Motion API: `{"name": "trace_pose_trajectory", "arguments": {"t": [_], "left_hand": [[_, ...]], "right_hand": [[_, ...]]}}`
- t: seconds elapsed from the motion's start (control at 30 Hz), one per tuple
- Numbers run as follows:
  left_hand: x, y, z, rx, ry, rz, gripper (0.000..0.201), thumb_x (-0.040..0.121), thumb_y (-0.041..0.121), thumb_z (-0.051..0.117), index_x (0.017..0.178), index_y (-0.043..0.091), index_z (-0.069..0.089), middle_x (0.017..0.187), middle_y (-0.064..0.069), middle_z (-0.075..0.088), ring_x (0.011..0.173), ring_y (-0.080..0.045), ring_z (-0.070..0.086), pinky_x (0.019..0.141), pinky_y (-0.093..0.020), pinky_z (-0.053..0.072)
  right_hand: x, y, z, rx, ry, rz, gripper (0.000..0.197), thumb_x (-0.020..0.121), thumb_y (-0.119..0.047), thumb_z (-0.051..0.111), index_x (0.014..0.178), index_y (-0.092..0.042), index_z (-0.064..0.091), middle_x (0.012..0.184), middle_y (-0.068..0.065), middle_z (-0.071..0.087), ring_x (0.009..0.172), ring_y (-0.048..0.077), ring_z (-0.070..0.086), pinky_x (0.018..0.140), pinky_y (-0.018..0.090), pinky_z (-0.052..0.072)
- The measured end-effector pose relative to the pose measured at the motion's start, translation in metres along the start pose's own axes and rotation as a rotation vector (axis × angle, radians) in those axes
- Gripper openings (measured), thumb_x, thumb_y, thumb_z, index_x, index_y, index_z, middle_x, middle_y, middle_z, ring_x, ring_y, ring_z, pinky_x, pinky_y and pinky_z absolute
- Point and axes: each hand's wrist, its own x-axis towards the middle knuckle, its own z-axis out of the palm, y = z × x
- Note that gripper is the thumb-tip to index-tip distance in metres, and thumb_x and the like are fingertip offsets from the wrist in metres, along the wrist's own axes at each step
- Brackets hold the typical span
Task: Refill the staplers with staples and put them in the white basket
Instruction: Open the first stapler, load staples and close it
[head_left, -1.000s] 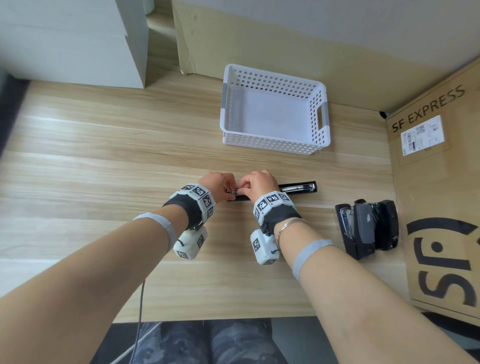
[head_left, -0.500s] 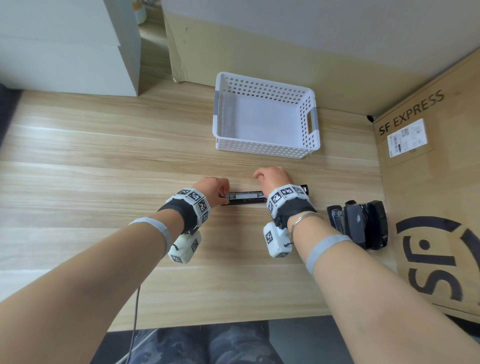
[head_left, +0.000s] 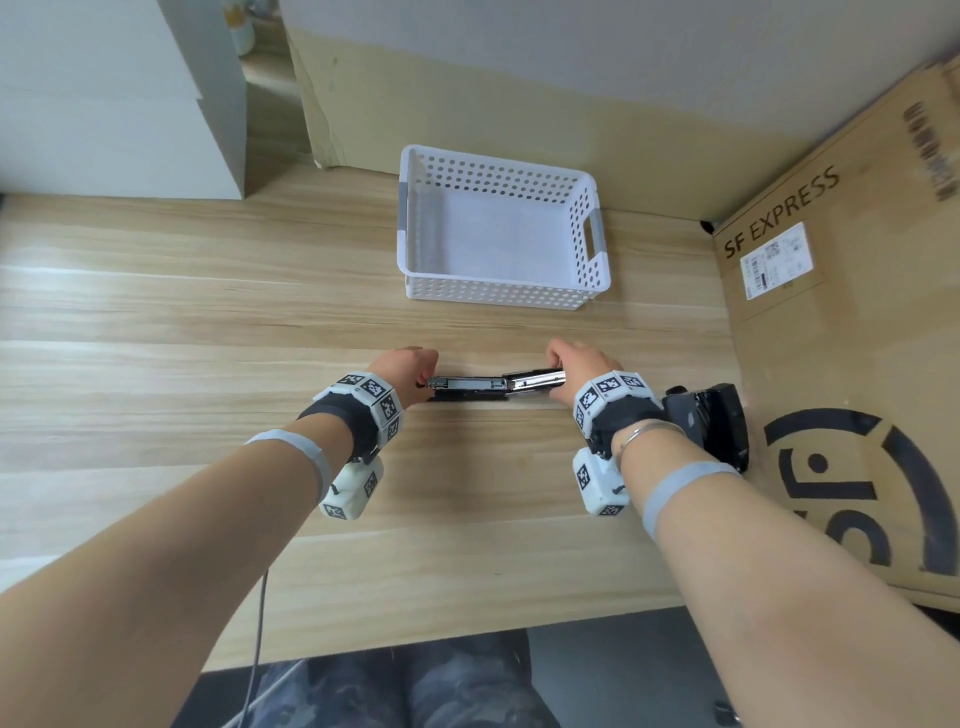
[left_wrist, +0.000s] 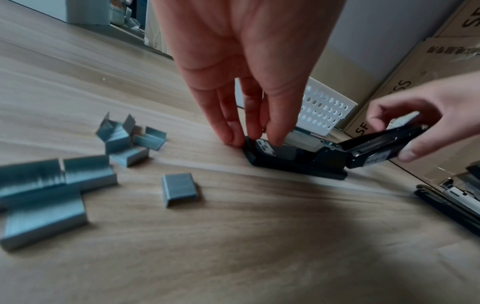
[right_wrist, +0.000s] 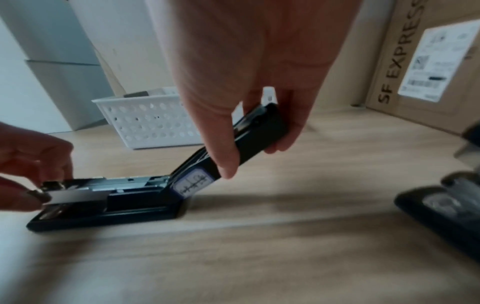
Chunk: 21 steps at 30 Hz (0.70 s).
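left hand (head_left: 410, 375) pinches open stapler's (head_left: 470, 388) front; right hand (head_left: 574, 366), at 3 o'clock, grips its raised lid (right_wrist: 250, 139).

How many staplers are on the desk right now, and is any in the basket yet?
2, possibly more. An open stapler lies between both hands. A dark cluster of staplers sits by the cardboard box; its count is unclear. The white basket holds none.
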Motion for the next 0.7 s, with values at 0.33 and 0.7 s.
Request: {"name": "trace_pose_trajectory", "arguments": {"t": [0.33, 0.7], "left_hand": [[0.002, -0.003, 0.003, -0.097, 0.033, -0.065, 0.022, 0.08, 0.01, 0.066, 0.099, 0.0, 0.06, 0.104, -0.015, 0.069, 0.097, -0.029, 0.064, 0.079, -0.029, 0.047], [0.0, -0.011, 0.005, -0.187, 0.092, -0.123, 0.033, 0.08, -0.008, 0.046, 0.106, 0.006, 0.061, 0.106, -0.012, 0.07, 0.1, -0.029, 0.064, 0.091, -0.034, 0.051]], "right_hand": [[-0.016, -0.064, -0.013, 0.117, 0.064, -0.308, 0.036, 0.077, -0.025, 0.074, 0.109, -0.024, 0.058, 0.109, -0.004, 0.066, 0.098, 0.019, 0.062, 0.084, 0.035, 0.053], [0.007, -0.096, 0.03, 0.047, -0.014, -0.285, 0.03, 0.08, -0.032, 0.069, 0.108, -0.023, 0.065, 0.112, 0.0, 0.061, 0.104, 0.024, 0.059, 0.082, 0.033, 0.05]]}}
